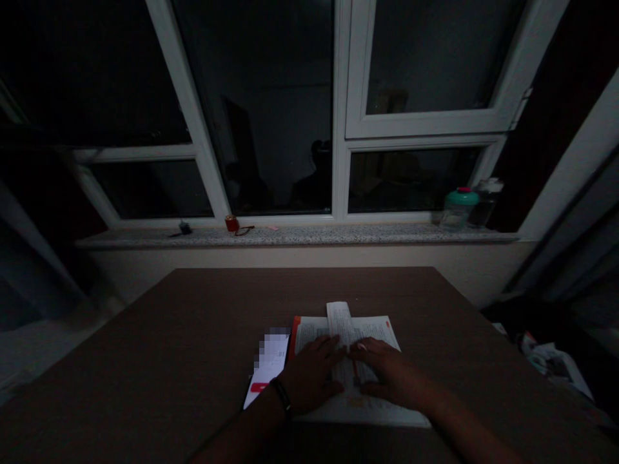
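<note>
1. The left hand (309, 380) is lying palm down on the left page of an open book (374, 330). Its fingers are spread flat rather than curled, so it is clasping nothing; the flat press seems to be holding the page from lifting.
2. The right hand (387, 377) is resting the same way on the right page, open and flat, with its fingertips nearly meeting those of the left hand at the middle of the book.
3. Both sets of fingertips are touching a narrow folded strip of paper (339, 316) that is running along the book's centre line and sticking out past its top edge. Pressing from both sides looks like a way of keeping the fold flat and straight.
4. The book is lying near the front edge of the brown table (193, 335), squarely before the person, where both hands are reaching it without stretching.
5. A phone (268, 364) with its screen glowing is lying just beside the book's left edge, close by the left wrist, probably for easy viewing.
6. On the window sill (300, 236), well apart from the hands, a small red thing (232, 223), a jar with a teal lid (457, 207) and a bottle (483, 200) are standing out of the way.
</note>
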Tool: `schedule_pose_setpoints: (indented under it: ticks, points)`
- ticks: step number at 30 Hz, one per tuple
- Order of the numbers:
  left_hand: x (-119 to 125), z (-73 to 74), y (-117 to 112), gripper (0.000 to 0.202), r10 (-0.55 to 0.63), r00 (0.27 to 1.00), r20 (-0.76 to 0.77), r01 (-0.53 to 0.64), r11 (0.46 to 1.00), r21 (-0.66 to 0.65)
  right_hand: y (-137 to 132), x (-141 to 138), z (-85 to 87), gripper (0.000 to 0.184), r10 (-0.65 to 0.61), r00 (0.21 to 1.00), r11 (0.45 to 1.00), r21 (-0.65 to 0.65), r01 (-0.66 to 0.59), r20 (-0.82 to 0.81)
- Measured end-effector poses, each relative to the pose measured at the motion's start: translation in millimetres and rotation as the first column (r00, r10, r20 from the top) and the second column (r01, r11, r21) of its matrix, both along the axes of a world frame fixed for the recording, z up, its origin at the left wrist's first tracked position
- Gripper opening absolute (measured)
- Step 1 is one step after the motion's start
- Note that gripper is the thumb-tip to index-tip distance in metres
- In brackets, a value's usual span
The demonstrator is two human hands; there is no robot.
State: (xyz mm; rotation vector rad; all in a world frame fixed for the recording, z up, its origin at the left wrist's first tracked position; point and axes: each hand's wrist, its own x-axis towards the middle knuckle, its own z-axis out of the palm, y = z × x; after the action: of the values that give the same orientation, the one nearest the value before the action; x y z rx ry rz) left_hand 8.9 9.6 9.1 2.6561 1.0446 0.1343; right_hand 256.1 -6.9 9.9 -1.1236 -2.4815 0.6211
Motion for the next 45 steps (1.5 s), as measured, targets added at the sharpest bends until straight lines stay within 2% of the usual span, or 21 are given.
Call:
schedule_pose_setpoints:
  ticks: [7, 10, 12, 14, 20, 34, 36, 41, 45]
  points:
    - [-1, 0.2, 0, 0.070, -0.005, 1.000, 0.021, 0.005, 1.000, -0.010, 1, 5, 1.2, 0.063, 0.052, 0.997, 0.998, -0.027, -0.054, -0.051]
    - [-1, -1.1, 1, 0.071, -0.002, 1.000, 0.026, 0.002, 1.000, -0.007, 1, 5, 3.4, 0.049, 0.047, 0.996, 0.999, -0.020, -0.049, -0.075]
    - [-1, -1.8, 1, 0.071, -0.003, 1.000, 0.031, 0.003, 1.000, -0.006, 2, 5, 1.1, 0.038, 0.000, 0.996, 1.000, 0.002, 0.000, -0.091]
    - [-1, -2.5, 2, 0.070, -0.008, 0.999, 0.038, 0.008, 1.000, -0.008, 4, 5, -3.8, 0.037, -0.053, 0.995, 0.998, 0.028, 0.055, -0.084]
    - [-2, -4.6, 2, 0.069, -0.015, 0.999, 0.052, 0.015, 1.000, -0.005, 7, 7, -13.3, 0.053, -0.107, 0.994, 0.994, 0.030, 0.108, -0.032]
    - [-2, -0.3, 2, 0.070, -0.004, 0.999, 0.034, 0.004, 1.000, -0.016, -2, 7, 3.0, 0.080, -0.059, 0.998, 0.997, -0.038, 0.060, 0.025]
    - [-2, -0.1, 2, 0.070, -0.005, 0.999, 0.040, 0.005, 1.000, -0.005, -2, 8, 1.5, 0.077, -0.046, 0.999, 0.998, -0.031, 0.046, 0.010]
    - [-1, 0.4, 2, 0.068, -0.004, 0.999, 0.043, 0.004, 1.000, -0.012, 3, 9, -9.3, 0.048, -0.091, 0.994, 0.995, 0.041, 0.093, -0.058]
    - [-2, -1.4, 2, 0.069, -0.006, 0.998, 0.063, 0.007, 1.000, -0.017, 7, 5, -16.8, 0.043, -0.146, 0.989, 0.985, 0.089, 0.149, -0.033]
